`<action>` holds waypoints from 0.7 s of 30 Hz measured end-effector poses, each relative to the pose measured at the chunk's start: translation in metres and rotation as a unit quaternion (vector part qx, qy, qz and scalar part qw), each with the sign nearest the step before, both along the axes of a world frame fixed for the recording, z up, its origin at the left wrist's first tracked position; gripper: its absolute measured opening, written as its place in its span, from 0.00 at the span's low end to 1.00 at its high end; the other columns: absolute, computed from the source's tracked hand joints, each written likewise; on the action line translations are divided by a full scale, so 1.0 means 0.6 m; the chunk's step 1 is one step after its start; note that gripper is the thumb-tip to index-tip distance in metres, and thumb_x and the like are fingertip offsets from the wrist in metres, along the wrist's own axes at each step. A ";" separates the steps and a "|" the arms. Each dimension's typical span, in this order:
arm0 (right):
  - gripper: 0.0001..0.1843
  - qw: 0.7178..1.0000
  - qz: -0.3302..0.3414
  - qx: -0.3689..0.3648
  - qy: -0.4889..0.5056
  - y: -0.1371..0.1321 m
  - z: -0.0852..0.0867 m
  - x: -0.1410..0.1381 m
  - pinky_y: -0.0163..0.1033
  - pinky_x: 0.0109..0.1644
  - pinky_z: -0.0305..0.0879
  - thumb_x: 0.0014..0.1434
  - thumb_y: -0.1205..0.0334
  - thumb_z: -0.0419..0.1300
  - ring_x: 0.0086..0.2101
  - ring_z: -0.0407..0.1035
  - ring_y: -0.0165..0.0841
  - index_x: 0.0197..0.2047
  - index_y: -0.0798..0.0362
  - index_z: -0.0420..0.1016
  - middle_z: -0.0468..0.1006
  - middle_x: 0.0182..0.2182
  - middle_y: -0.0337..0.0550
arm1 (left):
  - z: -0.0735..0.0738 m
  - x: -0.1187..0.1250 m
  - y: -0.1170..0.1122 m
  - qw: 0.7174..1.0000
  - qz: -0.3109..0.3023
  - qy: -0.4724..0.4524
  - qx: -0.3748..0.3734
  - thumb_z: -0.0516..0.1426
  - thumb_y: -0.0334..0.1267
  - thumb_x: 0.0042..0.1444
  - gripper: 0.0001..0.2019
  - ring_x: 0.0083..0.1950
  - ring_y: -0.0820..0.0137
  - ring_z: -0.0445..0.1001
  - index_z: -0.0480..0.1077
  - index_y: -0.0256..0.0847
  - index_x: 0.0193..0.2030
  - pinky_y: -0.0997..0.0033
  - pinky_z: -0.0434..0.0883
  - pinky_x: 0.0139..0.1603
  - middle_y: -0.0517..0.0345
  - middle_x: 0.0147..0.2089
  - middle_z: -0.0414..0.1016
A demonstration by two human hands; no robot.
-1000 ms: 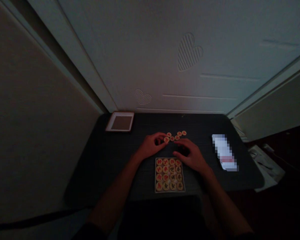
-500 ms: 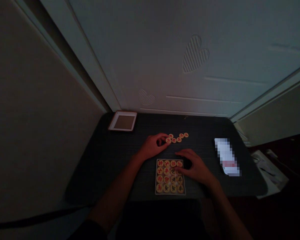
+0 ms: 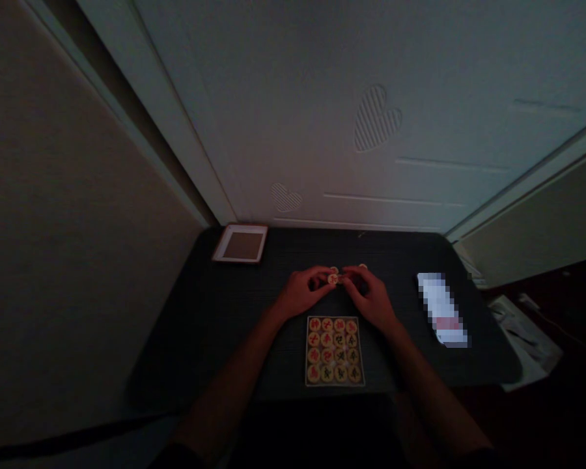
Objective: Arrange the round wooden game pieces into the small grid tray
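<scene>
Round wooden Chinese chess pieces lie in a small group on the dark table. My left hand (image 3: 303, 290) has its thumb and forefinger closed on a chess piece (image 3: 333, 279) with a red character. Behind it, another chess piece (image 3: 334, 270) shows in part. Facing it from the right, my right hand (image 3: 370, 294) has its fingers curled on a piece at the row, mostly covered by the fingertips. One more chess piece (image 3: 362, 266) peeks out past its knuckles. Nearer to me sits a square clear box (image 3: 335, 384) filled with rows of red and black pieces.
A shallow white tray with a brown rim (image 3: 218, 251) stands at the table's back left. On the right lies a phone (image 3: 442, 309) with a blurred-out screen. A white panel with embossed hearts (image 3: 378, 120) rises behind the dark table (image 3: 200, 326).
My right hand has moved from above the box up and away to the loose pieces, covering some of them. My left hand stays at its piece. The view has tilted slightly.
</scene>
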State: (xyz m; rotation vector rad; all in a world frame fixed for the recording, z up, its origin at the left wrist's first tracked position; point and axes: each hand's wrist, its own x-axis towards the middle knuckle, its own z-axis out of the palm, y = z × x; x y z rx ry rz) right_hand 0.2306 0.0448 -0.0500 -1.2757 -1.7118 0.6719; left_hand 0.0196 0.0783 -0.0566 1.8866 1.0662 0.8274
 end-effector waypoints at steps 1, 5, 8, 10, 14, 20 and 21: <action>0.14 1.000 -0.003 -0.004 0.019 -0.003 -0.006 -0.004 0.43 0.43 0.72 0.65 0.55 0.60 0.38 0.75 0.37 0.52 0.49 0.76 0.82 0.41 0.45 | 0.000 0.000 0.000 1.000 -0.002 -0.004 -0.004 0.62 0.45 0.60 0.19 0.33 0.72 0.73 0.73 0.45 0.57 0.72 0.71 0.35 0.58 0.42 0.82; 0.11 0.998 0.020 -0.029 0.059 -0.018 -0.024 -0.010 0.43 0.45 0.74 0.64 0.55 0.62 0.39 0.76 0.37 0.48 0.49 0.76 0.81 0.43 0.45 | 0.001 0.002 -0.001 1.000 -0.007 -0.006 -0.012 0.61 0.45 0.61 0.19 0.34 0.71 0.74 0.74 0.45 0.57 0.71 0.71 0.36 0.58 0.42 0.83; 0.11 0.995 0.022 -0.044 0.084 -0.018 -0.030 -0.008 0.43 0.44 0.74 0.63 0.55 0.63 0.39 0.76 0.36 0.47 0.49 0.76 0.81 0.42 0.45 | 0.001 0.004 -0.001 1.000 -0.017 0.001 -0.008 0.61 0.46 0.61 0.17 0.34 0.71 0.75 0.76 0.46 0.55 0.71 0.71 0.36 0.57 0.43 0.83; 0.11 0.994 0.019 -0.050 0.092 -0.015 -0.032 -0.006 0.43 0.45 0.74 0.63 0.55 0.63 0.39 0.76 0.36 0.47 0.49 0.75 0.81 0.42 0.45 | 0.001 0.005 -0.001 1.000 -0.024 0.006 -0.004 0.60 0.45 0.62 0.16 0.34 0.71 0.74 0.77 0.47 0.55 0.71 0.71 0.36 0.57 0.43 0.83; 0.12 0.994 0.023 -0.054 0.093 -0.011 -0.036 -0.005 0.43 0.44 0.74 0.62 0.53 0.64 0.38 0.76 0.36 0.46 0.49 0.75 0.81 0.41 0.45 | 0.001 0.009 -0.003 0.999 -0.031 0.011 -0.008 0.59 0.45 0.63 0.16 0.33 0.71 0.75 0.77 0.47 0.56 0.71 0.71 0.35 0.57 0.43 0.83; 0.11 0.995 0.019 -0.050 0.086 -0.011 -0.035 -0.007 0.41 0.41 0.73 0.62 0.54 0.64 0.36 0.75 0.35 0.45 0.49 0.75 0.81 0.39 0.44 | -0.001 0.012 -0.005 0.999 -0.042 -0.002 -0.019 0.57 0.45 0.64 0.17 0.35 0.70 0.76 0.75 0.45 0.57 0.71 0.72 0.35 0.55 0.47 0.83; 0.11 0.995 0.020 -0.047 0.082 -0.011 -0.034 -0.007 0.41 0.41 0.73 0.62 0.54 0.64 0.36 0.75 0.35 0.45 0.49 0.75 0.81 0.39 0.44 | -0.001 0.012 -0.005 0.999 -0.044 -0.003 -0.020 0.57 0.45 0.65 0.17 0.35 0.70 0.76 0.75 0.45 0.58 0.70 0.72 0.36 0.55 0.46 0.83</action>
